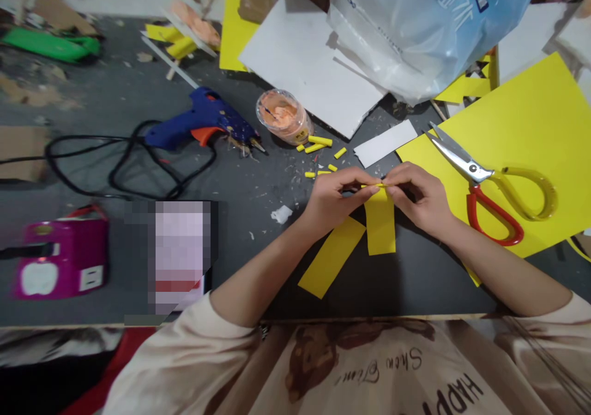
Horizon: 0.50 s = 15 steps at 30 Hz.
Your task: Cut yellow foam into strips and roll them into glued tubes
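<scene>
Between both hands is a yellow paper strip (pixel 381 227), its far edge rolled over into a thin tube. My left hand (pixel 333 198) pinches the left end of that rolled edge with thumb and fingers. At the right end, my right hand (pixel 418 196) grips it the same way, the fingertips of the two hands close together. A second yellow strip (pixel 331 258) lies flat on the table, just below my left hand. Several short yellow paper rolls (pixel 319 142) are scattered beyond my hands. Scissors (pixel 475 172) with red and yellow handles rest open on a yellow sheet (pixel 521 132).
A blue glue gun (pixel 203 119) with a black cord lies left of an open tub of orange paste (pixel 284 116). White board (pixel 314 58) and a plastic bag (pixel 425 27) stand behind. A phone (pixel 182 249) and a purple box (pixel 64 258) are at the left.
</scene>
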Available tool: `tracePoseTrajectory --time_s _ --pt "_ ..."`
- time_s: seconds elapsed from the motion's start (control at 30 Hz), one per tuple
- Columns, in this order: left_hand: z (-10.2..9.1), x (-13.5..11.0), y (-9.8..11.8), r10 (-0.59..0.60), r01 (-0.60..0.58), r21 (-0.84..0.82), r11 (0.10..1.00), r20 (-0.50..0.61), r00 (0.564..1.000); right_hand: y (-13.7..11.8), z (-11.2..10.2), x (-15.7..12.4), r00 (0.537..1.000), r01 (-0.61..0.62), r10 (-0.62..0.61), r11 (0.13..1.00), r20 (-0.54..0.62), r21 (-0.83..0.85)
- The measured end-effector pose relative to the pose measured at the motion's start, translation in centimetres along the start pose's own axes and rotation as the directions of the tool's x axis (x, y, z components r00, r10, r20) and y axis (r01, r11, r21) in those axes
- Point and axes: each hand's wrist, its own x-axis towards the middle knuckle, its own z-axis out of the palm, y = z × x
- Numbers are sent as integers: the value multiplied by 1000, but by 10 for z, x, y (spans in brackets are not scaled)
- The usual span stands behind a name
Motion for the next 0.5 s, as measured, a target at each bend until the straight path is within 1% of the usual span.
tracePoseTrajectory --time_s 0.1,0.17,0.27,0.37,0.43,0.5 --pt "1 0 -1 27 -28 -15 1000 -20 999 -3 -1 1 980 -195 193 980 47 43" --pt "3 -1 -1 39 -39 -20 999 -35 999 -4 -1 3 964 -261 259 964 61 41" --pt "3 -1 0 22 -23 -10 1000 -48 999 -5 -1 4 966 -256 255 966 34 28" --pt "2 -1 1 -70 70 2 998 -34 997 -5 -1 4 972 -234 233 972 11 23" --pt "1 -1 2 -111 112 9 994 -15 994 -5 -1 4 976 -220 220 975 8 20" --pt "1 -1 3 -105 105 30 994 -12 994 -5 -2 3 978 -208 208 978 14 14"
